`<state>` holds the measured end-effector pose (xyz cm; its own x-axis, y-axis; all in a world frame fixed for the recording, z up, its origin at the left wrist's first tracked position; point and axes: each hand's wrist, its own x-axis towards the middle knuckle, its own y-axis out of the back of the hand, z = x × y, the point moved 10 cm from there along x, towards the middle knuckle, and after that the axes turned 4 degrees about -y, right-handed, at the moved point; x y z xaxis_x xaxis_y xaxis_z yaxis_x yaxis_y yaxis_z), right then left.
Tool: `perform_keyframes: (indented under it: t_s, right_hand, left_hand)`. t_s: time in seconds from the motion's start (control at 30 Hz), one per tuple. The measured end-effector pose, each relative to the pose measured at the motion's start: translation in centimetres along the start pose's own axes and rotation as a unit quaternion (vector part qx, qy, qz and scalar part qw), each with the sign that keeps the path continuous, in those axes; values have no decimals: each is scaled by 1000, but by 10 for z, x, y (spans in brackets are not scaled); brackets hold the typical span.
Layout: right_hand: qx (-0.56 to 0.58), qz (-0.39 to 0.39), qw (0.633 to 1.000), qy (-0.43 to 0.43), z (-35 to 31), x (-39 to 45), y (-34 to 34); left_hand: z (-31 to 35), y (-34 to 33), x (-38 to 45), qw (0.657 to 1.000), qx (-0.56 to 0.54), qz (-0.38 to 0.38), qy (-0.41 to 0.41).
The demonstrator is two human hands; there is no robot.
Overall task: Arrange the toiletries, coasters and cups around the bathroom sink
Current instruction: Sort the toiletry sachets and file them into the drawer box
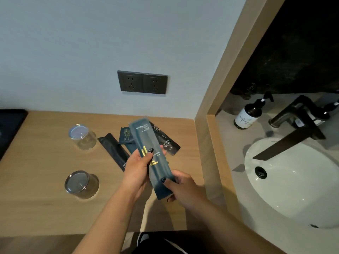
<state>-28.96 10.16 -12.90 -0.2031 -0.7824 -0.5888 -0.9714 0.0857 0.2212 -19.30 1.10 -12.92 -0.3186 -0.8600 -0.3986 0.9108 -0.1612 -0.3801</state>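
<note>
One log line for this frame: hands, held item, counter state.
left hand: grips teal packet | right hand: pinches its lower end | black packets on counter | two glasses inverted

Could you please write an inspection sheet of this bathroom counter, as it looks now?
Surface: wooden counter, dry-looking, beside the white sink.
Job's things: teal packet held above the counter; black packets and a toothbrush packet lie fanned behind it; two glass cups stand upside down at left.
Clutter: nothing seen.
Hands: left hand grips the packet's middle; right hand pinches its lower end.
Cables: nothing seen.
Surroundings: double wall socket; pump bottle and dark faucet by the sink; dark tray at far left.
</note>
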Motion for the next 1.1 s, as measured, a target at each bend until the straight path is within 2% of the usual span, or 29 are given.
perform_keyframes:
  t_s: [0.13,0.27,0.33,0.4,0.5,0.6,0.73,0.9,0.97,1.03,1.1]
  right_hand:
    - [25,-15,999,-41,-3,22,-5]
    - [16,8,999,-45,-21,67,-7]
    - [-38,37,998,-30,-36,92,-11]
    - [-166,66,984,28,-57,119,-20]
    - [-360,68,925,104,-81,155,-47]
    - [-491,63,857,142,-92,188,-73]
    - [-566,41,807,165,-92,221,-97]
    - [-639,20,763,94,-72,246,-97]
    - [-689,25,717,100,-72,246,-101]
    - [-736,36,661,142,-79,243,-107]
    - [-755,51,627,187,-92,239,-110]
  left_hand:
    - [24,55,-4,997,3,68,-35]
    - [48,103,-16,993,0,109,-54]
    - [53,122,-17,991,8,119,-52]
    - [56,134,-17,991,23,124,-41]
    - [60,143,-13,992,12,124,-34]
    - [67,145,-8,993,6,114,-34]
    - [69,146,-1,996,17,87,-32]
    - [67,154,10,996,-2,87,-33]
    - [67,157,12,995,-14,95,-32]
    - [68,159,12,994,-22,100,-31]
    - [70,159,9,994,-29,101,-32]
